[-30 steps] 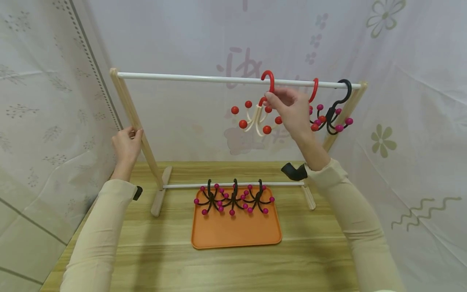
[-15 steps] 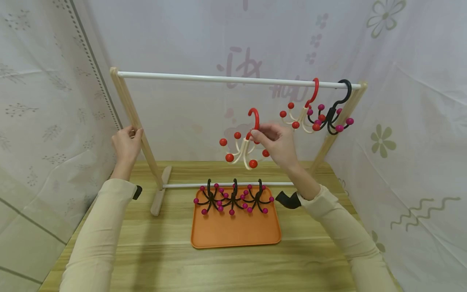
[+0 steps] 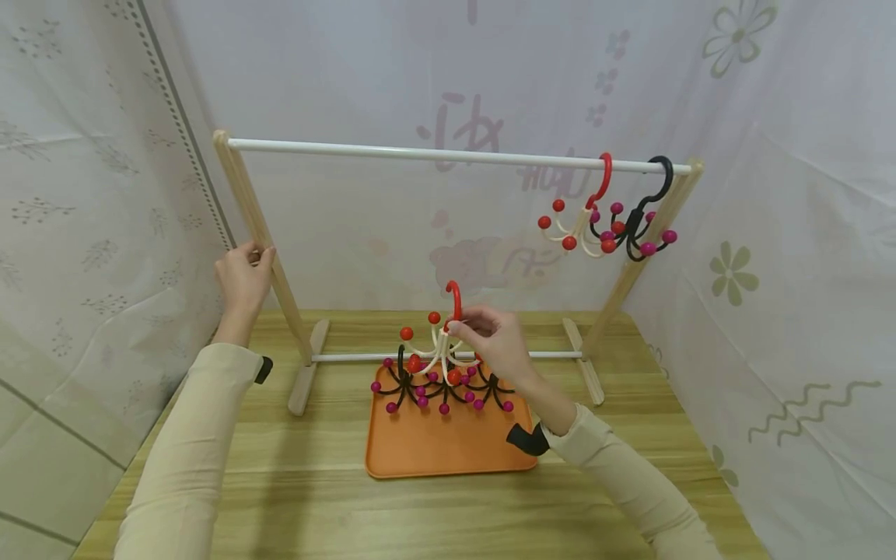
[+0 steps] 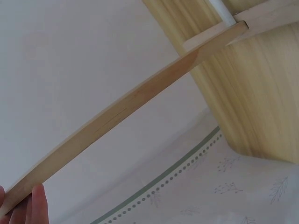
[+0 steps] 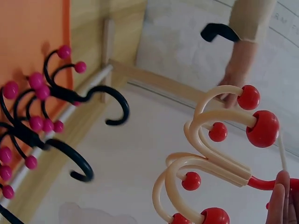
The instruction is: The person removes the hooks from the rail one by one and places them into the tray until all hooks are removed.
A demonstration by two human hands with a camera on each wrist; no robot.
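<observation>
My right hand (image 3: 493, 342) pinches a cream hook hanger (image 3: 443, 354) by its red hook, above the orange tray (image 3: 448, 447). In the right wrist view the hanger's cream arms (image 5: 219, 170) end in red balls. Several black hangers with magenta balls, such as the leftmost black hanger (image 3: 404, 381), stand along the tray's far edge, partly hidden behind the held one. My left hand (image 3: 245, 280) grips the left wooden post (image 3: 269, 264) of the rack; in the left wrist view its fingers (image 4: 39, 205) lie around the post.
The rack's white top rail (image 3: 420, 154) bears a cream hanger (image 3: 584, 225) with red balls and, beside it, a black hanger (image 3: 635, 222) with magenta balls at the right end. A lower white rail (image 3: 343, 358) runs behind the tray. Patterned curtains (image 3: 791, 257) surround the wooden table (image 3: 336, 505).
My right hand has brought the cream hanger down and leftward, from beside the top rail to just above the tray. My left hand stays on the post.
</observation>
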